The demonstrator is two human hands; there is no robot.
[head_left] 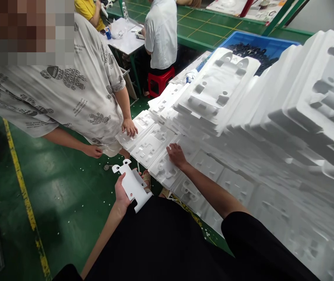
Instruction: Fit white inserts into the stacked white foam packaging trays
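Observation:
My left hand (pixel 122 191) is wrapped round a white cut-out sheet (pixel 136 187) with holes and rounded tabs, low in the middle of the view. My right hand (pixel 176 155) reaches over a white foam tray (pixel 163 169) in a row of trays along the table's near edge. Its fingers are slightly bent and apart, touching or just above the tray, and nothing shows in them. More moulded foam trays (pixel 148 145) lie beside it to the left and right.
Tall foam stacks (pixel 216 86) rise at the right, before a blue bin (pixel 260 39) of dark parts. A person in a patterned shirt (pixel 96 78) stands at left, one hand on a tray. Behind, someone sits on a red stool (pixel 161 82).

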